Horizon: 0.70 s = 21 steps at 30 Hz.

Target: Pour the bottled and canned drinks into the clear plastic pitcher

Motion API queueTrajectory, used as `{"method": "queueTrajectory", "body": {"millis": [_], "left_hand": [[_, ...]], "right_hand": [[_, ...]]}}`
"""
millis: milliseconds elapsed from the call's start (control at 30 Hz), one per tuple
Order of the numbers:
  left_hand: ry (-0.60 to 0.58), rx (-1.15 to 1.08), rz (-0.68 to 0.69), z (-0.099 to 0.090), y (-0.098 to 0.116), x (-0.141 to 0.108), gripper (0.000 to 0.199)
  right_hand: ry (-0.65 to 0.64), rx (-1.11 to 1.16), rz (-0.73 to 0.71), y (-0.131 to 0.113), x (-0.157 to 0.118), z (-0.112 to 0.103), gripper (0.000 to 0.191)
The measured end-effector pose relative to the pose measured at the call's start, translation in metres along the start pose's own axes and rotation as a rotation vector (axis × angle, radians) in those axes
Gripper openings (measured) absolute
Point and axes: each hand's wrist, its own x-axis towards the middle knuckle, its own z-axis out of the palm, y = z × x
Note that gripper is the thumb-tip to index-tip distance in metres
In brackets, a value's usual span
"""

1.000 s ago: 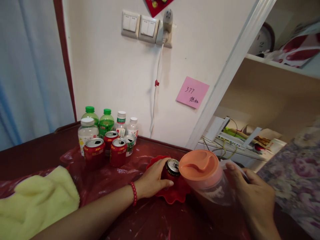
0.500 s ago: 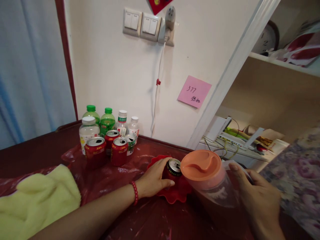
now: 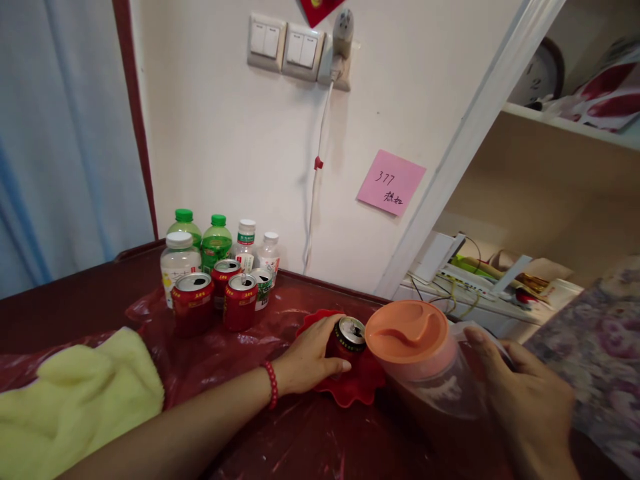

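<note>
My left hand (image 3: pixel 306 362), with a red bead bracelet at the wrist, is wrapped around an opened red can (image 3: pixel 346 338) that stands on a red scalloped dish (image 3: pixel 353 394). My right hand (image 3: pixel 525 405) grips the handle side of a clear jug with an orange lid (image 3: pixel 407 331); brownish liquid shows inside. The jug is tilted toward the can, its lid edge almost touching the can's top.
Several opened red cans (image 3: pixel 241 301) and plastic bottles (image 3: pixel 216 240) cluster by the wall. A yellow towel (image 3: pixel 75 399) lies at the left on the red plastic sheet (image 3: pixel 220 353). A white cable (image 3: pixel 315 180) hangs from the socket. Shelves with clutter (image 3: pixel 470 270) stand at the right.
The view has shifted slightly; the jug has crept a little closer to the can. Both hands keep their hold.
</note>
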Motion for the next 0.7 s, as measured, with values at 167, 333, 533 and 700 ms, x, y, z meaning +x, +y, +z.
{"method": "queueTrajectory", "body": {"millis": [167, 333, 533, 700], "left_hand": [[0.003, 0.013, -0.003, -0.0010, 0.0017, -0.0005, 0.080], [0.004, -0.005, -0.005, -0.0001, -0.0002, -0.0008, 0.080], [0.002, 0.007, -0.009, 0.0003, 0.0006, -0.0010, 0.078], [0.004, -0.006, -0.001, 0.0004, 0.0008, -0.0006, 0.078]], "right_hand": [[0.003, -0.012, -0.006, 0.0041, 0.0025, -0.0003, 0.064], [0.002, -0.035, -0.007, 0.0035, 0.0027, -0.0018, 0.064], [0.002, -0.038, 0.014, 0.0032, 0.0031, -0.0027, 0.068], [-0.003, -0.047, 0.007, 0.0071, 0.0049, -0.0033, 0.068]]}}
